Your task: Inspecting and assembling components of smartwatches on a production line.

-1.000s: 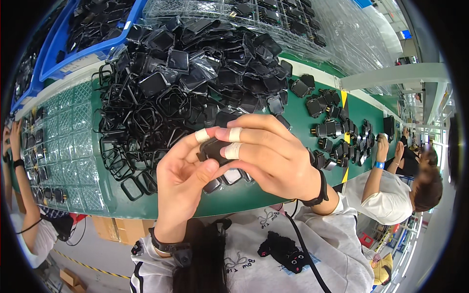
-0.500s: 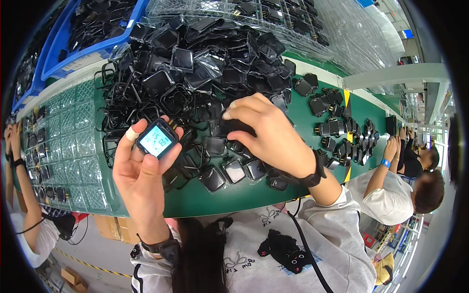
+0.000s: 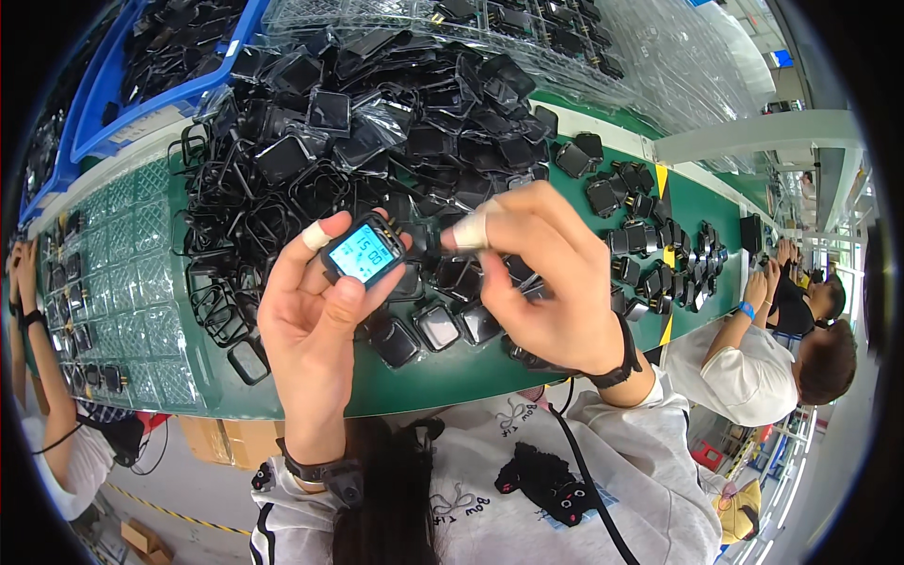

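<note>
My left hand (image 3: 315,325) is closed around a small square digital watch body (image 3: 365,254), black-rimmed, its lit screen turned up, with gold-coloured prongs at its upper edge. White tape wraps one fingertip of each hand. Just right of the watch body, my right hand (image 3: 560,282) has its fingers drawn together in a pinch; whatever lies between them is dark, blurred and mostly hidden. Beneath both hands spread black square frames (image 3: 250,360) and film-wrapped square black covers (image 3: 438,327), some lying flat near the front of the green table (image 3: 452,383).
A large heap of wrapped black covers (image 3: 330,111) rises behind my hands. Clear blister trays (image 3: 127,273) stand left, a blue bin (image 3: 151,118) at back left. Several black watch bodies (image 3: 650,245) lie right, around yellow-black tape (image 3: 662,179). Other people (image 3: 753,377) work on both sides.
The watch body has moved right with my left hand, its screen still lit. My right hand has drawn back from the pile, a little right and nearer me, fingers now pinched.
</note>
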Demonstrator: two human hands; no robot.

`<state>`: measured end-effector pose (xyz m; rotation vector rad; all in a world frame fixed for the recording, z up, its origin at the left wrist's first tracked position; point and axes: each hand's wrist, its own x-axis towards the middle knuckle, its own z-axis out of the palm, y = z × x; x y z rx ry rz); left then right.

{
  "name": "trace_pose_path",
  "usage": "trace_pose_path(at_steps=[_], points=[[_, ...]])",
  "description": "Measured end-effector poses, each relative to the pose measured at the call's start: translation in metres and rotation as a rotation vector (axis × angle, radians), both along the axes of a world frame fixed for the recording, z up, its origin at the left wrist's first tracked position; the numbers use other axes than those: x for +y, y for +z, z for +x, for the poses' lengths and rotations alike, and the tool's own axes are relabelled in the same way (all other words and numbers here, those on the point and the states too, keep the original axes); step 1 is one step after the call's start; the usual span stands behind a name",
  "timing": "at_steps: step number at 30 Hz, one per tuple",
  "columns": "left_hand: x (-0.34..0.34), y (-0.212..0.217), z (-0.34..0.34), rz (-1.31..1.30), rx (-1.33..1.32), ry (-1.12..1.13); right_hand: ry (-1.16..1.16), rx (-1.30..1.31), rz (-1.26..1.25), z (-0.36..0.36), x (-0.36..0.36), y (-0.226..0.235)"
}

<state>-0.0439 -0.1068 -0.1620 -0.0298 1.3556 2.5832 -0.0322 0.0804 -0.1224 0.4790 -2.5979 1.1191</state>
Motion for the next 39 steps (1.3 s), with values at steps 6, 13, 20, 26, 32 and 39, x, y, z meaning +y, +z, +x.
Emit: trace_pose_path(at_steps=[6, 13, 20, 26, 32, 39], points=[[0.008, 0.001, 0.003, 0.023, -0.013, -0.058, 0.051, 0.119, -0.481, 0.002, 0.001, -0.009], [0.014, 0.004, 0.004, 0.027, 0.011, -0.07, 0.101, 0.227, -0.329, 0.01, 0.017, -0.007], [0.019, 0.005, 0.007, 0.07, -0.001, -0.094, 0.082, 0.157, -0.392, 0.014, 0.01, -0.008], [0.023, 0.001, 0.007, 0.078, 0.027, -0.138, 0.177, 0.077, -0.251, 0.013, 0.013, 0.002], [0.026, 0.006, 0.01, 0.03, 0.051, -0.295, 0.095, -0.09, -0.21, 0.01, 0.018, 0.01], [0.029, 0.012, 0.016, -0.019, 0.001, -0.347, 0.021, -0.207, -0.243, 0.004, 0.02, 0.009]])
